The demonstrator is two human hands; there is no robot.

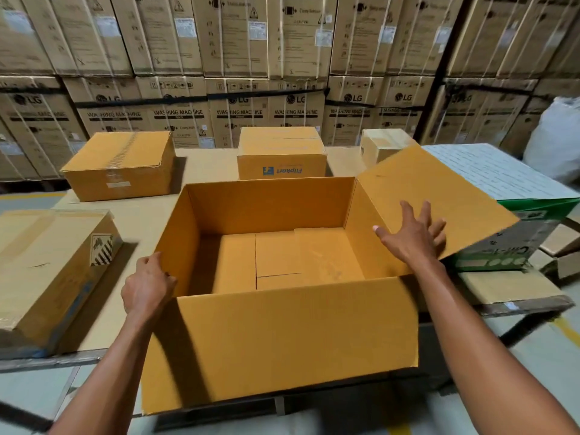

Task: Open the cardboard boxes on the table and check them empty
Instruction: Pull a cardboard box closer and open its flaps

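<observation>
A large orange-brown cardboard box (270,208) stands open at the table's near edge, and its inside shows only the bare bottom flaps. My left hand (147,285) grips the box's left wall near the front corner. My right hand (414,235) rests flat, fingers spread, on the raised right flap (439,189), which tilts outward. The front flap (298,340) hangs down toward me. Closed boxes sit around it: a taped one at near left (47,265), one at far left (120,164), a Flipkart box (281,153) behind, and a small pale box (381,144) at far right.
A green and white carton (502,183) stands on the right, touching the raised flap. The table (141,221) is covered with cardboard sheet. Stacked washing machine cartons (238,111) form a wall behind. A white sack (555,139) sits at far right.
</observation>
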